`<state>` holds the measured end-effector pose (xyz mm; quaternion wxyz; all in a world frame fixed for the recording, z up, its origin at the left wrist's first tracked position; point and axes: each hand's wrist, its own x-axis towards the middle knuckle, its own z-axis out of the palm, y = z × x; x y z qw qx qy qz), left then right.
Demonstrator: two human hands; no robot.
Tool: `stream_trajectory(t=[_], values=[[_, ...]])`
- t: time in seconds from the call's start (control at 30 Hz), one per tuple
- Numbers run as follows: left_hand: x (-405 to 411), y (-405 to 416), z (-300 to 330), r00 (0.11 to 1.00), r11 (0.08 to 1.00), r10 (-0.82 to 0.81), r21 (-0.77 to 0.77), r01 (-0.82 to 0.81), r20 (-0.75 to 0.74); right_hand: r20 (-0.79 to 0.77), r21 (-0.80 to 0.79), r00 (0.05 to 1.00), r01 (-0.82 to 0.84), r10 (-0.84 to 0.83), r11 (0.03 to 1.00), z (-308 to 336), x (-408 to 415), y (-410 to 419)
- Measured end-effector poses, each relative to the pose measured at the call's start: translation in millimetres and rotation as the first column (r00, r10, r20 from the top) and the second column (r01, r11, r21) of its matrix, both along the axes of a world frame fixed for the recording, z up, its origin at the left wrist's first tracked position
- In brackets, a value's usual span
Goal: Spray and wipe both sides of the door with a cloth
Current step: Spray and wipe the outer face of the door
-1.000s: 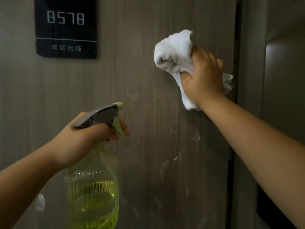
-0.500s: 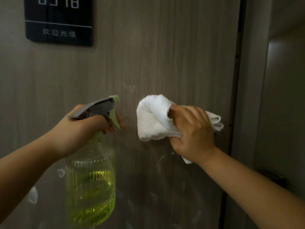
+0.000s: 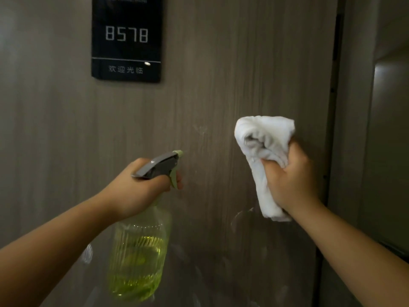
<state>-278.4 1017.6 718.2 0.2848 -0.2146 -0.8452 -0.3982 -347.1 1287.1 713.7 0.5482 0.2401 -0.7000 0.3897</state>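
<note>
My right hand [image 3: 292,180] is clamping the bunched white cloth [image 3: 263,151] against the brown wood-grain door [image 3: 210,96]; my left hand [image 3: 141,187] is gripping the clear yellow-liquid spray bottle [image 3: 139,251]

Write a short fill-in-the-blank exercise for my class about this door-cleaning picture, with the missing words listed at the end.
1. The right hand presses a bunched white ____ against the door.
2. The left hand grips a spray bottle holding ____ liquid.
3. The black number plate on the door reads ____.
4. The number plate sits ____ the spray bottle in the picture.

Missing words: cloth; yellow-green; 8578; above
</note>
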Motion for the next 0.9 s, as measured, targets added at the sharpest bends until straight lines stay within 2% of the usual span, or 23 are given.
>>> stream_trajectory(t=[0.17,0.27,0.4,0.47,0.5,0.57,0.6,0.63,0.7,0.77,0.8,0.83,0.9], values=[[3.0,-4.1,-3.3,0.998,0.998,0.062,-0.01,-0.062,-0.004,-0.021,0.029,0.999,0.029,-0.028,0.999,31.3,1.1,-7.2],[4.6,-8.5,-2.1,0.996,0.996,0.087,-0.022,-0.088,-0.02,-0.087,0.051,0.996,0.041,-0.037,0.998,54.1,-0.1,-15.9],[10.8,-13.3,-2.3,0.997,0.999,0.033,-0.028,-0.035,-0.076,-0.164,0.093,0.986,0.054,-0.038,0.994,87.1,-7.1,-34.5],[4.7,-21.5,3.8,1.0,0.999,0.029,0.013,-0.03,0.01,-0.209,0.135,0.976,0.085,-0.056,0.987,102.5,-7.8,-47.8],[-15.8,-41.5,5.6,0.991,0.994,0.108,0.011,-0.109,0.083,-0.235,0.157,0.969,0.115,-0.076,0.981,108.2,-8.9,-55.1],[-61.0,-74.1,11.5,0.938,0.982,0.18,0.005,-0.19,0.296,-0.297,0.176,0.943,0.209,-0.15,0.962,114.3,-12.8,-69.2],[-66.5,-79.4,13.5,0.917,0.986,0.16,-0.008,-0.169,0.365,-0.318,0.167,0.929,0.251,-0.189,0.953,114.1,-14.8,-75.4],[-62.9,-79.2,10.6,0.926,0.994,0.074,0.048,-0.099,0.369,-0.333,0.152,0.918,0.278,-0.216,0.948,111.3,-17.3,-80.9],[-55.2,-74.9,10.0,0.952,0.993,-0.101,0.09,0.078,0.291,-0.367,0.145,0.9,0.303,-0.233,0.942,100.8,-22.1,-87.6],[-50.7,-64.9,19.0,0.953,0.974,-0.104,0.224,0.039,0.284,-0.417,0.196,0.884,0.317,-0.213,0.928,87.0,-24.4,-91.2],[-49.7,-64.1,25.9,0.972,0.974,-0.023,0.224,-0.032,0.235,-0.442,0.229,0.875,0.324,-0.199,0.918,79.4,-25.0,-92.6],[-60.8,-76.9,25.7,0.992,0.944,-0.036,0.329,-0.006,0.121,-0.464,0.26,0.866,0.332,-0.185,0.907,71.2,-25.8,-93.9],[-58.2,-93.5,27.0,0.998,0.936,-0.005,0.351,-0.018,0.064,-0.501,0.308,0.851,0.344,-0.156,0.887,51.9,-27.6,-96.4]])
